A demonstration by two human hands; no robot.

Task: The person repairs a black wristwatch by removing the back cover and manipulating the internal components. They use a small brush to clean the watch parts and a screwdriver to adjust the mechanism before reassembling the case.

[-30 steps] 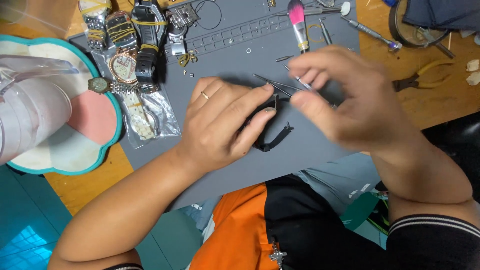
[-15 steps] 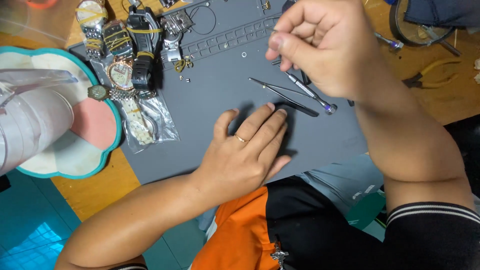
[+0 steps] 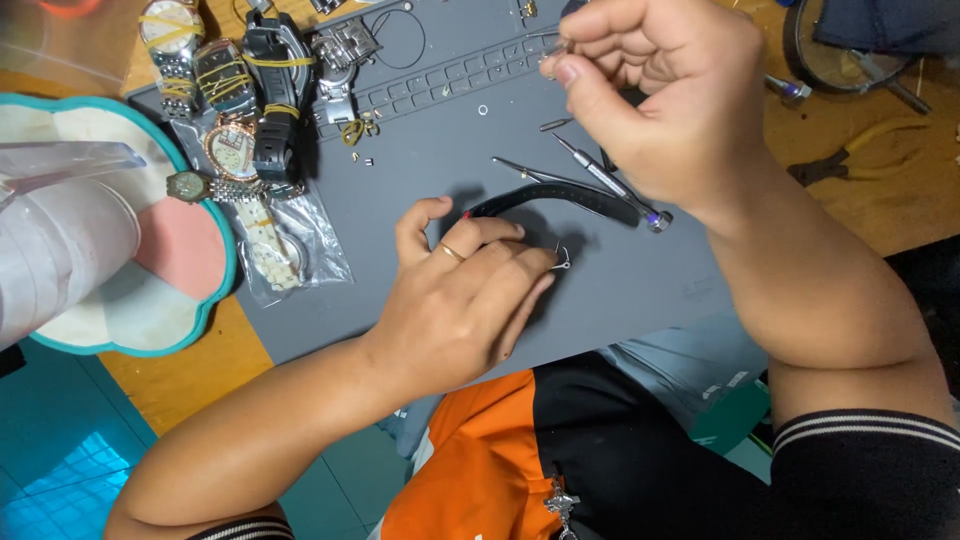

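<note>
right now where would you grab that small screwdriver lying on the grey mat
Take the small screwdriver by the middle of its thin metal shaft, pinched from above with two fingertips. It lies flat and slanted on the grey mat, tip up-left and purple cap down-right. The right hand hovers above it; the black strap and tweezers crowd its left side, so coming from the right looks easier.

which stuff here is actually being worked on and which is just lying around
In use: black watch strap under the left hand; small metal part pinched by the right hand.

Lying about: small screwdriver, tweezers, watches, yellow pliers, grey mat.
</note>
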